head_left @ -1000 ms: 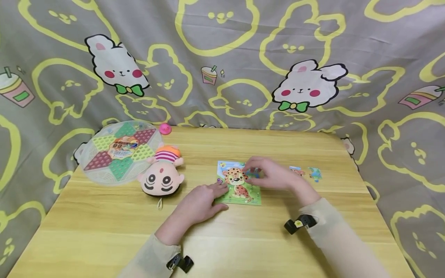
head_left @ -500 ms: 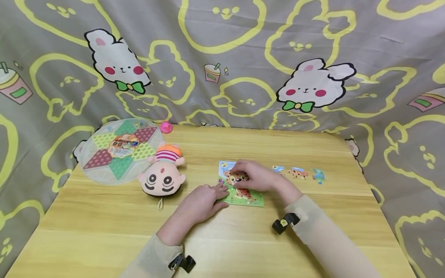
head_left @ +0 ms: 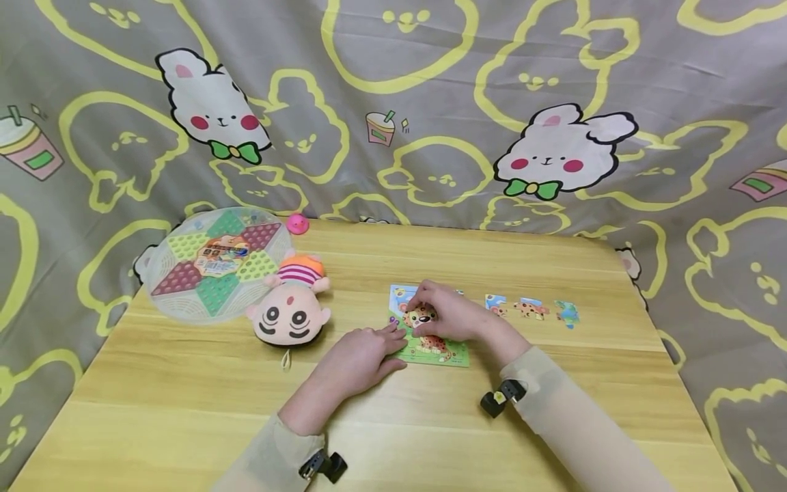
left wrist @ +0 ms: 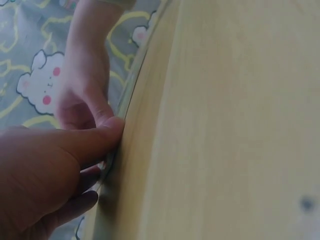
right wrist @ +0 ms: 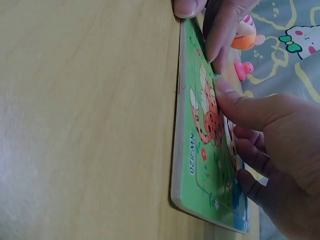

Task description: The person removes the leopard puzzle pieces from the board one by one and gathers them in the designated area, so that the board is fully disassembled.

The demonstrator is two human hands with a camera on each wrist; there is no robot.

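- While the left hand (head_left: 361,359) kept its place at the left side of the puzzle board (head_left: 418,355), the right hand (head_left: 455,314) had crossed from the board's upper right to its upper middle, over the head of the printed leopard (head_left: 433,346).
- That shift suggested the work in hand had turned to the head of the picture, with the left hand seemingly steadying the board.
- Set against half a second earlier, hardly anything differed: the right hand bent over the same part of the board, and the scene's slight drift looked like the head camera's own.
- Set against a full second earlier, the nearest loose piece (head_left: 494,305) had come into sight to the right of the board; beyond it in the same row lay a spotted piece (head_left: 530,309) and, farthest from the board, a blue-green piece (head_left: 567,313).
- The left grip was loose, fingers laid on the board and thumb at its near edge.
- The right grip was bent, thumb and fingertips at the board's face; whether they pinched a piece could not be told.
- The board lay flat on the bench (head_left: 381,437).
- Left of the board, apart from it, lay a doll (head_left: 289,311) and, farther left, a round game board (head_left: 212,263).
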